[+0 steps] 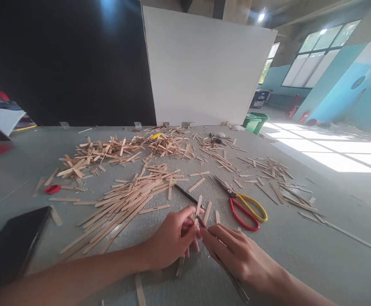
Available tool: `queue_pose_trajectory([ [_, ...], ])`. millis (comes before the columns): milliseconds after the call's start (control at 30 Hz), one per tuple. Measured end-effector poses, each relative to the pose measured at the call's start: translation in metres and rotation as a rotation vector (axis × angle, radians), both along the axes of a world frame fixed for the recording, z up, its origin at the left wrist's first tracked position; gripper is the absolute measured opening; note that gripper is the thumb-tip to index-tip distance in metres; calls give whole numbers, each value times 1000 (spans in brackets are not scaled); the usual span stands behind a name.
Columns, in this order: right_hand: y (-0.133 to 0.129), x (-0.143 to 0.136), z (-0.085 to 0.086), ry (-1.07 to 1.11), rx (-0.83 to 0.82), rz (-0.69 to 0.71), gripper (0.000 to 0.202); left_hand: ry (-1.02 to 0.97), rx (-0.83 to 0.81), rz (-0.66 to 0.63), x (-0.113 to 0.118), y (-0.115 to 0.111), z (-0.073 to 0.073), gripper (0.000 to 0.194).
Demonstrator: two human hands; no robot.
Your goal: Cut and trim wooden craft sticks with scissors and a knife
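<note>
Between its thumb and fingers, my left hand pinches a wooden craft stick that points up and away. My right hand is closed around a slim dark metal tool, whose kind I cannot make out. The tool's tip touches or nearly touches the lower part of the stick, and both hands almost meet there. Just beyond them lie a thin black rod and a few loose craft sticks. Scissors with one red and one yellow handle rest partly open to the right of my hands.
Piles of craft sticks spread over the grey table. A flat black object lies at the left, with a red ring beyond it. Black and white panels stand along the back edge.
</note>
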State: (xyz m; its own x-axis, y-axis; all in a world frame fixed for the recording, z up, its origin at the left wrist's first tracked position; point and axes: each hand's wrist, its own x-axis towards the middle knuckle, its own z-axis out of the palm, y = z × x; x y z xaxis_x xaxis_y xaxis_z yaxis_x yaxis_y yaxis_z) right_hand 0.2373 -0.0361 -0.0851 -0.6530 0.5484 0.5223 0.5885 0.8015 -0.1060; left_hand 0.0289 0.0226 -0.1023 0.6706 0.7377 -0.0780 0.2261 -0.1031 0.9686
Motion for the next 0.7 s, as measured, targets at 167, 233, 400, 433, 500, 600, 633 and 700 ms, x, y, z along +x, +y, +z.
queue_pose_trajectory([
  [167,1,-2,1,-20,21,18,31,1,-5,7,1,-1,2,39],
  [233,0,-2,2,-2,16,25,28,6,-1,0,1,-1,3,38],
  [400,-4,-1,5,68,-15,28,31,29,25,-16,-1,-2,2,30],
  [433,-4,-1,6,78,-15,34,33,34,32,-17,-2,-2,2,29],
  [500,-5,-1,5,96,-16,36,32,40,42,-20,-2,-3,1,27],
  [600,-5,0,3,147,-8,29,29,45,48,-25,-2,-3,2,26],
  [633,-5,0,2,158,-18,32,29,48,49,-28,-2,-3,3,25],
  [700,-5,1,2,171,-43,43,32,52,51,-33,-2,-4,4,24],
])
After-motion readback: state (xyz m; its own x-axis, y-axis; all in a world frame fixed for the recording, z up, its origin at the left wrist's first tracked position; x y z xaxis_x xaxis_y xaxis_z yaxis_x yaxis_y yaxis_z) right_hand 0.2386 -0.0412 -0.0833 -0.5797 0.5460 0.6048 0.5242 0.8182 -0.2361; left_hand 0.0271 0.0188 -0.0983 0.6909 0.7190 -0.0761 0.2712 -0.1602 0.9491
